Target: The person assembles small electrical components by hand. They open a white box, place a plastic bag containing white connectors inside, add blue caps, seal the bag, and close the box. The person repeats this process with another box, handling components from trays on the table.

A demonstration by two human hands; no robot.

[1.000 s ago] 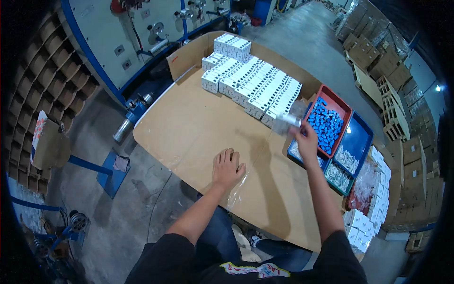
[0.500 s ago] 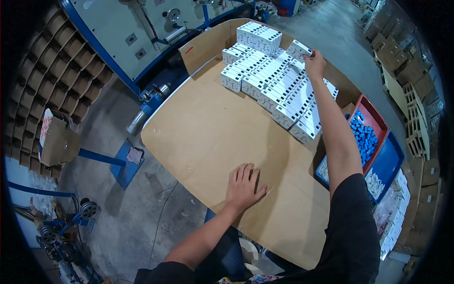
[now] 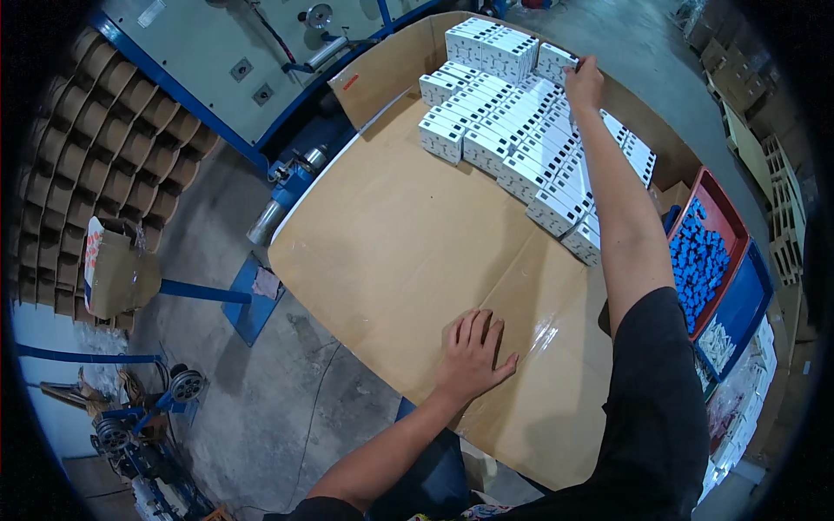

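At the far side of the table, my right hand [image 3: 585, 85] grips the near right end of a white rectangular block [image 3: 554, 61] with small dark square openings. The block sits level on top of the layer of similar white blocks [image 3: 512, 113], just right of the raised stack [image 3: 491, 48]; my fingertips are partly hidden behind the hand. My left hand [image 3: 473, 354] lies flat with fingers spread on the brown cardboard tabletop [image 3: 373, 252] near its front edge, holding nothing.
On the right stand a red tray [image 3: 734, 213] of small blue parts [image 3: 698, 260] and a blue tray [image 3: 754, 282] with white pieces [image 3: 717, 346]. A cardboard wall [image 3: 673, 148] borders the table's far edge. A blue-framed machine [image 3: 217, 52] stands at the far left.
My right hand has moved the block from a tilted position to a level one beside the raised stack. The whole view has shifted slightly; my left hand still rests flat on the cardboard.
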